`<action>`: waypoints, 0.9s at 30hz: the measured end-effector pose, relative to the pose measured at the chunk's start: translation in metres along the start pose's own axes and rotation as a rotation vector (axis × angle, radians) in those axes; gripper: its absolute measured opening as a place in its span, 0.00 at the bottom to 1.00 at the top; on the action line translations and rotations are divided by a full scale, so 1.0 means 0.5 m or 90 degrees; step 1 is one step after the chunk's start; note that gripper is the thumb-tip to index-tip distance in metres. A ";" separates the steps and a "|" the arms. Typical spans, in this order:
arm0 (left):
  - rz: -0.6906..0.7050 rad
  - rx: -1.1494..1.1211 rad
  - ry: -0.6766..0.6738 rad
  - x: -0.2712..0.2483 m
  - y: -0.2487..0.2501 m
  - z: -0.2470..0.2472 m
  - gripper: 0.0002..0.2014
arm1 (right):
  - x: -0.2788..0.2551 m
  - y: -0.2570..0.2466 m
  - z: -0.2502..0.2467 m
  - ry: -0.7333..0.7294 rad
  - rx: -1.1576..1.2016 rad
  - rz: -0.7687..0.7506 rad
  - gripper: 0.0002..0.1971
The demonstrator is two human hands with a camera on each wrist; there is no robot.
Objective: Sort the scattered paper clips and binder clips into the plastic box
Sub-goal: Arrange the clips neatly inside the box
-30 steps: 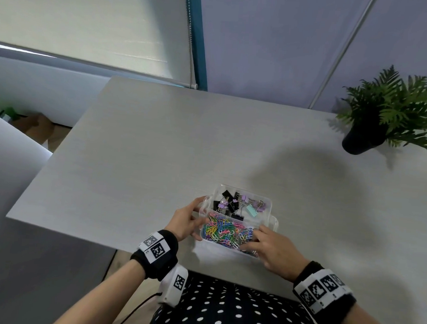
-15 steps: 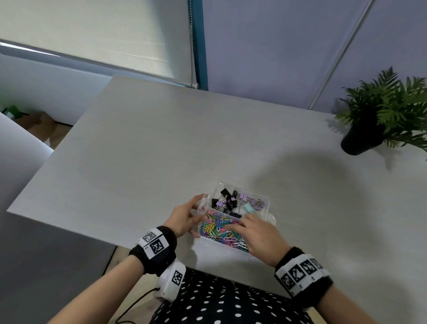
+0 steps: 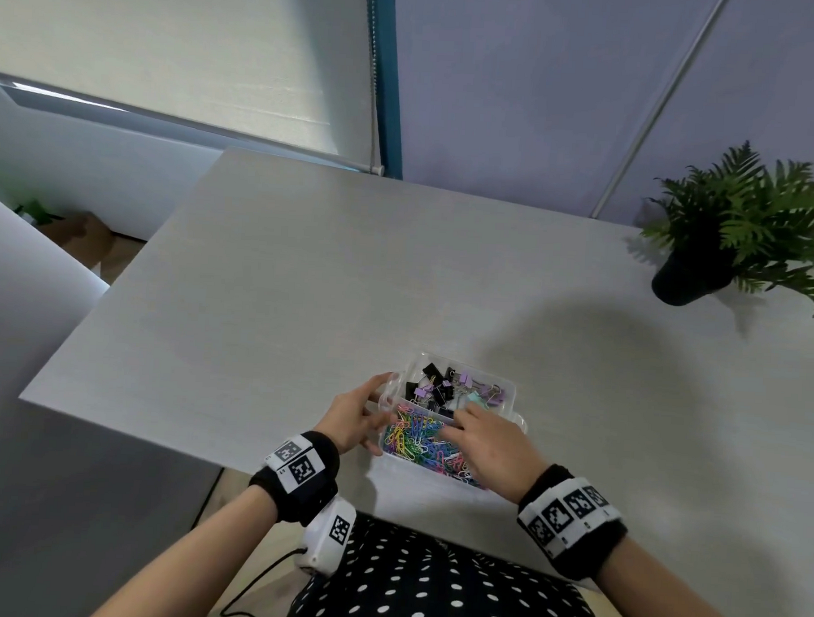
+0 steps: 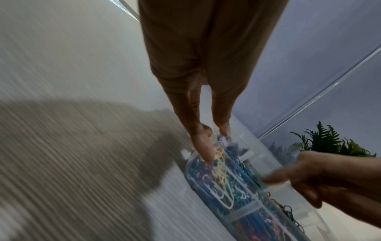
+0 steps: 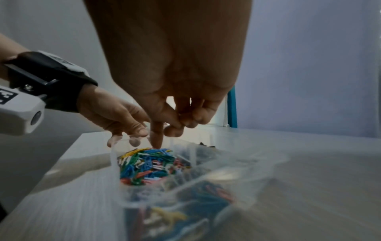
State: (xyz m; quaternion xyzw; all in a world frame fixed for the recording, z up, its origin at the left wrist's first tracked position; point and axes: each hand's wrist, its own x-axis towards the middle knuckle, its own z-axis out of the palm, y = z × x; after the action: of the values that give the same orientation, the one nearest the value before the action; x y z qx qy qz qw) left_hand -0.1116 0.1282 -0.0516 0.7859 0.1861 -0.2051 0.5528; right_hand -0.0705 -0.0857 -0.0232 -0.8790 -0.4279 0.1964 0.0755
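Left grip: the left hand (image 3: 355,414) rests against the left wall of the plastic box (image 3: 509,388), fingers nearly straight, thumb at the rim; it holds nothing.
Right grip: the right hand (image 3: 492,445) hangs over the near compartment, fingers curled, index finger pointing down onto the paper clips (image 3: 418,441); whether it pinches a clip cannot be told.
Plastic box: clear, on the table (image 3: 302,303) between the two grips, near the table's front edge.
Paper clips: a many-coloured heap in the compartment under the right grip.
Binder clips: the binder clips (image 3: 444,384), black, purple and mint, lie in the compartment just beyond the right fingertips.
Beyond the grips: a potted fern (image 3: 734,238) stands well apart, far right.
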 end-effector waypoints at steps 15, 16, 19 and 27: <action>0.004 -0.015 0.010 -0.005 0.002 0.002 0.30 | -0.010 0.006 0.010 -0.074 -0.023 -0.033 0.18; 0.005 -0.014 0.012 -0.004 0.002 0.002 0.30 | 0.000 -0.005 0.008 -0.057 -0.018 -0.028 0.18; 0.009 -0.004 0.014 -0.005 0.000 0.004 0.30 | 0.029 -0.037 0.009 -0.016 -0.029 0.019 0.22; 0.000 -0.031 0.004 -0.005 -0.003 0.000 0.30 | 0.030 -0.028 0.022 -0.079 -0.071 -0.014 0.16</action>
State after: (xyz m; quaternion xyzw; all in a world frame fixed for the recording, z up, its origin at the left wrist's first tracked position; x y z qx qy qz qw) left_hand -0.1146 0.1283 -0.0515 0.7728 0.1925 -0.1979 0.5714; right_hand -0.0767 -0.0656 -0.0331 -0.8632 -0.4516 0.2258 0.0017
